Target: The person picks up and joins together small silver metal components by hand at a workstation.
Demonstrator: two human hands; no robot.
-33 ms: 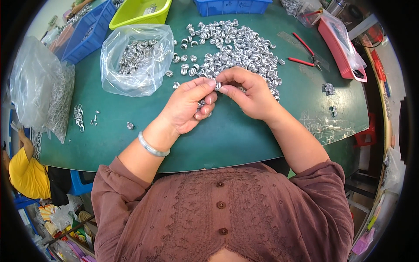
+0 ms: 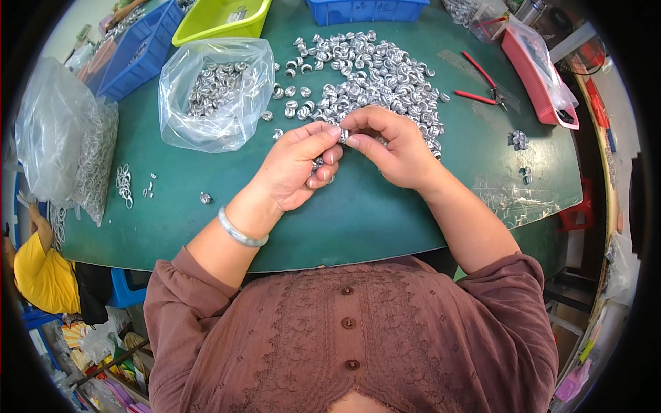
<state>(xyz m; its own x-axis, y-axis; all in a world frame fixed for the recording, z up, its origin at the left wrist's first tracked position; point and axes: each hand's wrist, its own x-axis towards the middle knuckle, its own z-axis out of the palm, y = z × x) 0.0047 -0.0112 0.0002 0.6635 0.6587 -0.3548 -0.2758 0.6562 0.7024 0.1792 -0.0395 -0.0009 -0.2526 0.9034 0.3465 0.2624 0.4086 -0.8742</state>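
My left hand (image 2: 303, 162) and my right hand (image 2: 389, 144) meet over the near edge of a heap of small silver metal rings (image 2: 375, 76). Between both thumbs and fingertips I pinch one small silver ring (image 2: 343, 135), partly covered. More silver pieces (image 2: 317, 164) show in the curled fingers of my left hand. Left of the heap stands an open clear plastic bag (image 2: 241, 124) with similar rings inside. A few loose rings (image 2: 290, 91) lie between bag and heap.
Red-handled pliers (image 2: 475, 98) lie right of the heap, near a pink basket (image 2: 530, 76). Behind are a green basket (image 2: 200, 31) and a blue bin (image 2: 368, 12). A filled clear bag (image 2: 51, 124) stands at left. A person in a yellow sleeve (image 2: 45, 275) is at far left.
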